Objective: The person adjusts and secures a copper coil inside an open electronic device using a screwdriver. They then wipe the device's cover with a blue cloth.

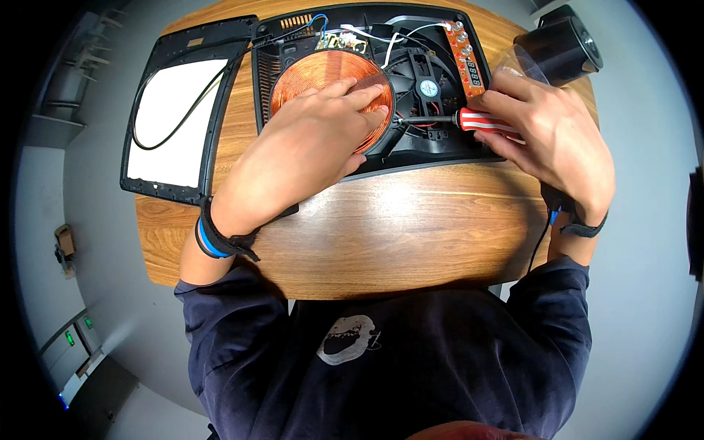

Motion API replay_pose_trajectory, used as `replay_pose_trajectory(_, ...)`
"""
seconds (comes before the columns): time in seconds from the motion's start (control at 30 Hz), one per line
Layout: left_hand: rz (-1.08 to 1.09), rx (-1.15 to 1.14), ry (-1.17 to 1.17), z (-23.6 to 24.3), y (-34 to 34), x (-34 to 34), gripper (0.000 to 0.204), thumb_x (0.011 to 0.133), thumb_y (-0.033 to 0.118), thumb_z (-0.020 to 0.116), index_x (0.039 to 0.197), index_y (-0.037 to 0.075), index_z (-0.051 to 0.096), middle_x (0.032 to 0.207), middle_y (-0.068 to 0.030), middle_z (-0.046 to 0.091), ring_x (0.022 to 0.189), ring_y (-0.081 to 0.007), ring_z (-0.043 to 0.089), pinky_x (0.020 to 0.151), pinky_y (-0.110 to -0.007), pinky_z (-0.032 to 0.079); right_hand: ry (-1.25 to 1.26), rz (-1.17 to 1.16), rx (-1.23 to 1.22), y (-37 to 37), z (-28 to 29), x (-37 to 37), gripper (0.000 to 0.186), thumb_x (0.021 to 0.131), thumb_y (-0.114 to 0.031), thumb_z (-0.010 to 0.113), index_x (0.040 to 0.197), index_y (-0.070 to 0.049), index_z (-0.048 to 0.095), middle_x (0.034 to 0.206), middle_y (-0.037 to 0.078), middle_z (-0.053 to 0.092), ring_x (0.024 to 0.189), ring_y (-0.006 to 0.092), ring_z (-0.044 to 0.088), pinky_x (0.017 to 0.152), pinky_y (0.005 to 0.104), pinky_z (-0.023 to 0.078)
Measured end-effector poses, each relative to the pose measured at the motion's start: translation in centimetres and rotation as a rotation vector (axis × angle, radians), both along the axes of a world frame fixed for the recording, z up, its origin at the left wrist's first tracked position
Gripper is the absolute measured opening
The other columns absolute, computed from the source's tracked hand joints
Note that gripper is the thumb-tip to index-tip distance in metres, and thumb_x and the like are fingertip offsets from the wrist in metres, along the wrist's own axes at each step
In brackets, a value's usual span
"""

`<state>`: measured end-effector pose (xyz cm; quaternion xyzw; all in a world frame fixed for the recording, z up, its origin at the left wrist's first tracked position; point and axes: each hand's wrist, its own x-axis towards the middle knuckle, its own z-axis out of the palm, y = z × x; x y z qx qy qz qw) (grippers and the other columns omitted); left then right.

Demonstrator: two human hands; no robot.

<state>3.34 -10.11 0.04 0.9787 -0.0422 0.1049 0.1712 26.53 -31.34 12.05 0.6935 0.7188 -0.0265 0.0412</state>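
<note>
An opened induction cooker base (440, 152) lies on the wooden table, its insides showing. My left hand (315, 132) rests flat with fingers spread on the round copper coil (334, 67). In my right hand (546, 128) is a screwdriver (488, 122) with a red and white striped handle, held almost level. Its shaft points left, and the tip meets the coil's right edge. Beneath the shaft sits a black fan (427, 70) with a pale round label. A red circuit board (463, 62) with a digit display stands just beyond my right hand.
The cooker's detached black-framed top panel (172, 121) lies at the left, with a black cable (187, 121) looped over it. A black cylindrical container (561, 48) and a clear plastic piece (522, 64) are at the far right. Bare wood (389, 235) of the table shows in front.
</note>
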Motion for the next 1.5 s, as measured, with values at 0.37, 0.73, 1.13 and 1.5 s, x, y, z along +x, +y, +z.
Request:
replay_pose_trajectory(0.37,0.023,-0.048,0.182,0.7,-0.1,0.1,0.063,0.096,0.019,0.088,0.156,0.007,0.071,0.172,-0.0128,0.059,0.161,-0.0378,0.054,0.128,-0.051,0.049,-0.156,0.079,-0.024,1.9,1.6,-2.0,0.032,0.089,-0.013,0.090,0.118,-0.006,0.079,0.114,0.008,0.075,0.093,0.0331,0.078,0.078,0.0450,0.065)
replay_pose_trajectory(0.73,-0.001,-0.035,0.162,0.6,0.0,0.1,0.063,0.095,0.018,0.088,0.154,0.004,0.072,0.172,-0.0136,0.060,0.158,-0.0371,0.057,0.128,-0.048,0.051,-0.088,0.225,0.013,4.5,3.4,-3.0,0.038,0.080,-0.007,0.091,0.114,-0.007,0.075,0.113,0.008,0.072,0.087,0.0317,0.075,0.073,0.0434,0.063)
replay_pose_trajectory(1.13,-0.006,-0.041,0.084,-0.1,0.2,0.1,0.060,0.094,0.016,0.089,0.151,0.003,0.075,0.168,-0.0146,0.064,0.151,-0.0352,0.062,0.124,-0.046,0.054,0.239,0.366,-0.048,7.6,4.6,-0.8,0.038,0.093,-0.004,0.080,0.129,-0.002,0.069,0.130,0.016,0.067,0.112,0.0338,0.072,0.093,0.0409,0.063)
replay_pose_trajectory(1.5,-0.003,-0.013,0.087,-0.1,0.2,0.1,0.059,0.094,0.017,0.089,0.150,0.003,0.075,0.167,-0.0137,0.065,0.151,-0.0343,0.063,0.124,-0.045,0.054,0.187,0.256,-0.018,8.1,4.2,-0.1,0.042,0.104,-0.034,0.085,0.126,-0.003,0.068,0.116,0.015,0.072,0.099,0.0326,0.078,0.084,0.0418,0.065)
